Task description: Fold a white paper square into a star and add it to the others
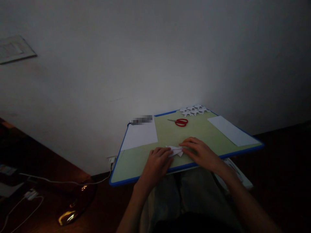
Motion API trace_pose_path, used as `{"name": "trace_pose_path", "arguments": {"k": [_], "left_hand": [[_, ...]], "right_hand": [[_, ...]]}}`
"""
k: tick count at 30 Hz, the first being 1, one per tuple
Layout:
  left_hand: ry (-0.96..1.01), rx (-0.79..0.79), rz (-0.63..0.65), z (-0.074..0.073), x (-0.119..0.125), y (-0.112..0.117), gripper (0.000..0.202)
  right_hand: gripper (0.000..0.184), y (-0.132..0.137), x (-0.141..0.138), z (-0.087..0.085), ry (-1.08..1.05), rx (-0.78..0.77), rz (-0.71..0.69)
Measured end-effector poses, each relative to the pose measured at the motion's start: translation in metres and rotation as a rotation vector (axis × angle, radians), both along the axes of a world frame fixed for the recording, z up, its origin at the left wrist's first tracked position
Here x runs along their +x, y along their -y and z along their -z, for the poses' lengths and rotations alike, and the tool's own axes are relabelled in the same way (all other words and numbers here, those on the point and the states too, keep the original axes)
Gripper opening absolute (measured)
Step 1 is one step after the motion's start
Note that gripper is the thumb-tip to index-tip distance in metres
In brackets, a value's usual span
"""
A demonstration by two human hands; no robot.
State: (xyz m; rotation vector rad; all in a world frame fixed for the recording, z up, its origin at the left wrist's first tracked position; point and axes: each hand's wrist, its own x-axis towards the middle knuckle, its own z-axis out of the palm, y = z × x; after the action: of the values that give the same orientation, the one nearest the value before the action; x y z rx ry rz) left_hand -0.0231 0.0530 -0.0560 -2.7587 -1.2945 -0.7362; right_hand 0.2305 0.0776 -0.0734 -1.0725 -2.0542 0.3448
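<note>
A small folded white paper piece [176,150] lies near the front edge of a green board with a blue rim [136,179] that rests on my lap. My left hand [156,165] has its fingers curled down on the paper's left end. My right hand [200,153] lies flatter, its fingers pressing the paper's right end. Red-handled scissors [181,122] lie further back on the board, apart from both hands.
A white sheet [140,136] lies at the board's back left, another white sheet [233,131] at the right. A pile of several small folded paper pieces [194,110] sits at the far edge by the wall. Cables [29,194] and a shiny object [73,210] lie on the dark floor at left.
</note>
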Motion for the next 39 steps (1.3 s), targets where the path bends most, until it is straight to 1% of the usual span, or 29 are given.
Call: {"name": "trace_pose_path", "arguments": {"k": [3, 5, 8, 11, 14, 18, 20, 23, 25, 26, 29, 31, 34, 39], "left_hand": [[0.003, 0.005, -0.023, 0.002, 0.000, -0.001, 0.031], [0.005, 0.007, -0.037, 0.004, 0.002, -0.002, 0.032], [0.001, 0.000, -0.061, 0.004, 0.004, -0.004, 0.033], [-0.002, -0.007, -0.071, 0.002, 0.006, -0.004, 0.033], [-0.008, 0.001, -0.053, 0.001, 0.007, -0.004, 0.032], [-0.039, -0.012, -0.049, 0.001, 0.006, -0.005, 0.033], [-0.062, -0.013, -0.049, 0.001, 0.007, -0.005, 0.032], [-0.097, -0.007, -0.036, -0.001, 0.008, -0.003, 0.031], [-0.112, -0.004, -0.023, -0.002, 0.009, -0.002, 0.031], [-0.120, -0.003, -0.016, -0.002, 0.009, -0.001, 0.031], [-0.140, 0.005, 0.018, -0.001, 0.005, 0.001, 0.035], [-0.144, 0.010, 0.052, 0.001, 0.000, 0.001, 0.039], [-0.144, 0.012, 0.100, 0.002, -0.008, -0.002, 0.045], [-0.170, 0.002, 0.142, -0.001, -0.015, -0.003, 0.045]], "right_hand": [[0.028, 0.006, 0.009, 0.004, -0.013, -0.018, -0.023], [0.032, 0.008, 0.011, 0.006, -0.030, -0.033, 0.016], [0.043, 0.008, 0.006, 0.008, -0.076, -0.066, 0.063], [0.049, 0.010, -0.003, 0.006, -0.150, -0.153, 0.059], [0.053, 0.013, -0.011, 0.002, -0.215, -0.246, 0.043], [0.055, 0.015, -0.010, -0.001, -0.251, -0.310, 0.037], [0.050, 0.014, -0.006, -0.001, -0.213, -0.266, 0.049], [0.032, 0.010, -0.001, -0.001, -0.127, -0.110, 0.089], [0.023, 0.008, 0.000, -0.001, -0.047, -0.016, 0.061], [0.022, 0.007, 0.000, -0.001, 0.013, 0.026, 0.029], [0.029, 0.008, -0.003, 0.000, 0.222, 0.156, -0.076], [0.032, 0.012, -0.003, 0.002, 0.294, 0.203, -0.106], [0.037, 0.018, 0.001, 0.005, 0.366, 0.246, -0.106], [0.047, 0.025, 0.008, 0.005, 0.498, 0.267, -0.116]]}}
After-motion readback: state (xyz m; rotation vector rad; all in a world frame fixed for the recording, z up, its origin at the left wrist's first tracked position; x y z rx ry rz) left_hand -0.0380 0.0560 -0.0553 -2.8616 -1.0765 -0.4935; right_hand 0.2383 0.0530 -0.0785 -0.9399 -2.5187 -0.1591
